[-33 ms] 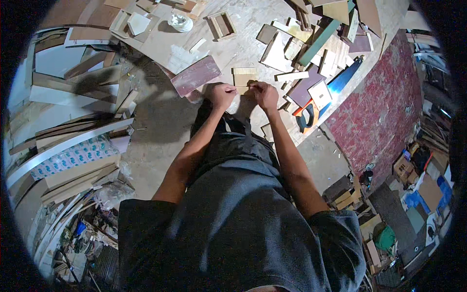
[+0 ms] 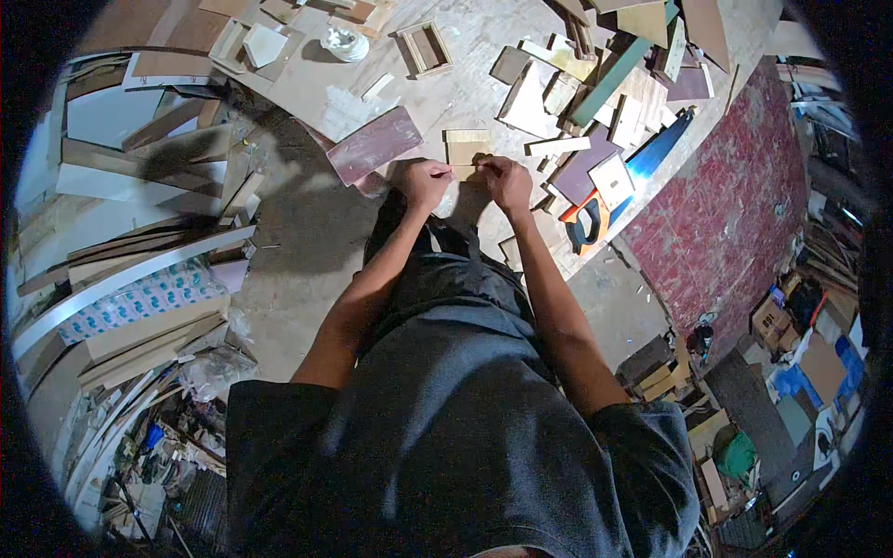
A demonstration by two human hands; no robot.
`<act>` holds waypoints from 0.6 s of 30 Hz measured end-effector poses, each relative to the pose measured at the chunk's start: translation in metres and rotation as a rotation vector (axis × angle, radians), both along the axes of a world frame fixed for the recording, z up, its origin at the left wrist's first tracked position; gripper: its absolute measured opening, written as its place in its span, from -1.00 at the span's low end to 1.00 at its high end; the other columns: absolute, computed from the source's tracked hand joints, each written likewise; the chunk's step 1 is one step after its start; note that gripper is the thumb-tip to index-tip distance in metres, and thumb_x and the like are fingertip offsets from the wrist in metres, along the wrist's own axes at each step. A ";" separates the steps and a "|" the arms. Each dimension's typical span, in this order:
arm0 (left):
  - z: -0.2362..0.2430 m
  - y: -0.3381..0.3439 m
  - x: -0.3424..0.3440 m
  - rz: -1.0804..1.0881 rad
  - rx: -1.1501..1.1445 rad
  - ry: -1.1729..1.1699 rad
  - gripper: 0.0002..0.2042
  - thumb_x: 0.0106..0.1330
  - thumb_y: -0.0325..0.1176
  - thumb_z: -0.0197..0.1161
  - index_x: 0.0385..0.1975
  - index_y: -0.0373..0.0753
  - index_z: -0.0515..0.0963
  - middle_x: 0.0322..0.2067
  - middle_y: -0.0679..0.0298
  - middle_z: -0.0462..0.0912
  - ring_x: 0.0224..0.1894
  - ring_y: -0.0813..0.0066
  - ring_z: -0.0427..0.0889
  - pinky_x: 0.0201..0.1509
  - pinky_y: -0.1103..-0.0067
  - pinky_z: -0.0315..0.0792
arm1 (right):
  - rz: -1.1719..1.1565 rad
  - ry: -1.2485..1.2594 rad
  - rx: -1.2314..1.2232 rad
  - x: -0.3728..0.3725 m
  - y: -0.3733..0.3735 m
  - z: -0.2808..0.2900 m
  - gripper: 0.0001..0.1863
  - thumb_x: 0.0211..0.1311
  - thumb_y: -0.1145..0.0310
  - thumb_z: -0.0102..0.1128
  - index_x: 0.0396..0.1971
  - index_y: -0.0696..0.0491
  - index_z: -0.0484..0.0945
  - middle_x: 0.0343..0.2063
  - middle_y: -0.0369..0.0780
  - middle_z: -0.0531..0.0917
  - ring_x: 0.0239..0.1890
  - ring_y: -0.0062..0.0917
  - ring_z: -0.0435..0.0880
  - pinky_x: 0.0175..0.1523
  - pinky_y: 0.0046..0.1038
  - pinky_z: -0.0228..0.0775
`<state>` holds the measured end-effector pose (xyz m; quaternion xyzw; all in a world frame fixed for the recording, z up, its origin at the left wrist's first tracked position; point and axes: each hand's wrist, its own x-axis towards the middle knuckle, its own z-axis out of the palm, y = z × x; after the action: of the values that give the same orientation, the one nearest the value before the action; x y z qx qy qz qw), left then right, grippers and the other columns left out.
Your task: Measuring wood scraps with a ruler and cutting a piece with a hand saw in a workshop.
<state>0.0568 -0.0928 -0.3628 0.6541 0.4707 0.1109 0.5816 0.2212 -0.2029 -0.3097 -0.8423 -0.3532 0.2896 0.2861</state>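
Note:
Both my hands are at the near edge of the workbench [image 2: 367, 70], by a small light wood block [image 2: 467, 144]. My left hand [image 2: 426, 186] is closed in a pinch near the block's lower left; what its fingertips hold is too small to name. My right hand [image 2: 510, 186] is closed too, its fingertips at the block's right side on something small and dark that I cannot make out. A maroon board [image 2: 375, 141] lies left of my hands. To the right lie a purple board [image 2: 581, 169] and a handsaw [image 2: 584, 223] with an orange-and-black handle and blue blade.
A small open wooden box [image 2: 424, 48] and a white container [image 2: 344, 43] sit farther back. Mixed offcuts [image 2: 595, 102] crowd the bench's right. Stacked boards [image 2: 139, 186] line the left, a red panel [image 2: 721, 205] is at right, and clutter [image 2: 781, 400] fills the lower right.

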 end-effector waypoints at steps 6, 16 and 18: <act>-0.011 -0.004 0.001 0.048 0.050 0.015 -0.87 0.11 -0.54 0.44 -0.37 -0.40 0.65 -0.46 0.18 0.74 -0.50 0.56 0.67 -0.41 0.62 0.53 | -0.078 -0.062 0.195 -0.002 0.000 0.007 -0.72 0.08 0.26 0.42 -0.23 0.06 0.68 -0.36 -0.09 0.67 -0.33 -0.24 0.70 -0.22 -0.36 0.54; -0.025 -0.002 -0.001 0.130 -0.087 0.011 -0.83 0.08 -0.41 0.47 -0.36 -0.33 0.72 -0.43 0.14 0.77 -0.41 0.45 0.74 -0.27 0.55 0.56 | 0.009 0.024 0.163 0.008 -0.028 0.003 -0.61 0.00 0.49 0.36 -0.08 0.12 0.61 -0.15 -0.07 0.66 -0.12 -0.14 0.69 0.02 -0.30 0.54; -0.023 -0.002 0.001 0.113 -0.065 -0.017 -0.83 0.14 -0.47 0.43 -0.32 -0.40 0.69 -0.45 0.15 0.75 -0.45 0.50 0.71 -0.35 0.60 0.56 | 0.007 0.018 0.159 0.007 -0.031 0.002 -0.61 0.01 0.49 0.35 -0.08 0.11 0.61 -0.17 -0.07 0.68 -0.13 -0.17 0.70 0.00 -0.30 0.54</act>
<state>0.0573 -0.0945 -0.3854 0.6062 0.5055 0.1336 0.5992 0.2284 -0.2339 -0.3081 -0.8131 -0.3756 0.2689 0.3543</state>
